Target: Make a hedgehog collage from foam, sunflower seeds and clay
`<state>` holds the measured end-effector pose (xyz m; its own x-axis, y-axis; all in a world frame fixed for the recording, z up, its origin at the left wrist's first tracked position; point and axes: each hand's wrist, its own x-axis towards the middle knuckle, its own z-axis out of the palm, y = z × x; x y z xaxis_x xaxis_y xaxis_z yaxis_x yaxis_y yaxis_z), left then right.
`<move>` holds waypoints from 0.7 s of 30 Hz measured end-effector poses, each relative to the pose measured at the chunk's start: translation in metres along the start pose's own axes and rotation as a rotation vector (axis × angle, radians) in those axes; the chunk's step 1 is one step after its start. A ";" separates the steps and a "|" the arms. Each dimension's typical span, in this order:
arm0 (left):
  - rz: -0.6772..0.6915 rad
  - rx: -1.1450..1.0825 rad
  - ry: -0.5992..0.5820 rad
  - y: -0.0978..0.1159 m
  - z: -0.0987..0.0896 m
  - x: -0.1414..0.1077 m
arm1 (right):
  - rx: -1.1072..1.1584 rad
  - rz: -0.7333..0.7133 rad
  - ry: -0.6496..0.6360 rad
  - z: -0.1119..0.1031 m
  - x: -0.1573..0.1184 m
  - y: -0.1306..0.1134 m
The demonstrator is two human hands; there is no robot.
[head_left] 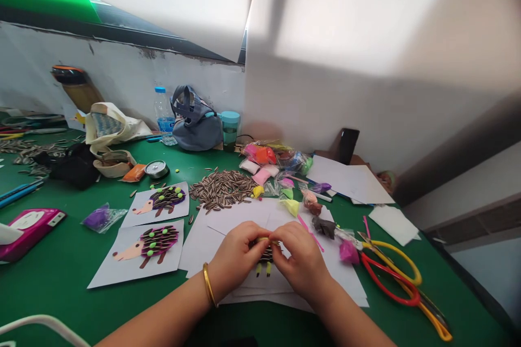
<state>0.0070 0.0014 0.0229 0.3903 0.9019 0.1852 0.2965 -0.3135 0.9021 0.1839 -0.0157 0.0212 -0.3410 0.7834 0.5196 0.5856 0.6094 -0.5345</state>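
My left hand and my right hand meet above white paper, fingers pinched together. Between the fingertips shows a little yellow clay, its shape mostly hidden. Beneath them lies a partly covered figure with dark striped seeds and two yellow feet with dark tips. To the left are two finished-looking hedgehog pictures on white cards, one nearer and one farther, with seed spines and green dots. A pile of striped seeds sits beyond the paper.
Scissors with red and yellow handles lie at right. Bagged clay, a blue bag, a water bottle and a cup stand along the wall. A magenta power strip is at left.
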 end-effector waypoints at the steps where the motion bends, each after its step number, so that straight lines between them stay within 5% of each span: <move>1: 0.049 0.096 0.011 0.000 0.000 -0.001 | -0.030 0.001 0.002 0.001 0.000 -0.001; 6: 0.119 0.234 0.029 0.000 0.000 -0.004 | 0.064 0.144 0.054 0.003 -0.001 0.001; 10: -0.101 -0.207 0.056 0.001 -0.004 0.000 | 0.457 0.478 0.142 -0.003 0.001 0.014; 13: -0.261 -0.598 0.076 0.001 -0.005 0.004 | 0.623 0.576 0.189 -0.004 0.001 0.020; 18: -0.420 -1.082 0.130 0.006 0.006 0.005 | 0.550 0.425 0.109 0.008 -0.001 0.007; 21: -0.453 -1.373 0.112 0.016 0.011 0.004 | 0.392 0.181 0.059 0.016 0.002 -0.012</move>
<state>0.0227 -0.0029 0.0335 0.4036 0.8826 -0.2412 -0.7043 0.4680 0.5337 0.1644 -0.0198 0.0175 -0.2087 0.8806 0.4254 0.3043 0.4718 -0.8275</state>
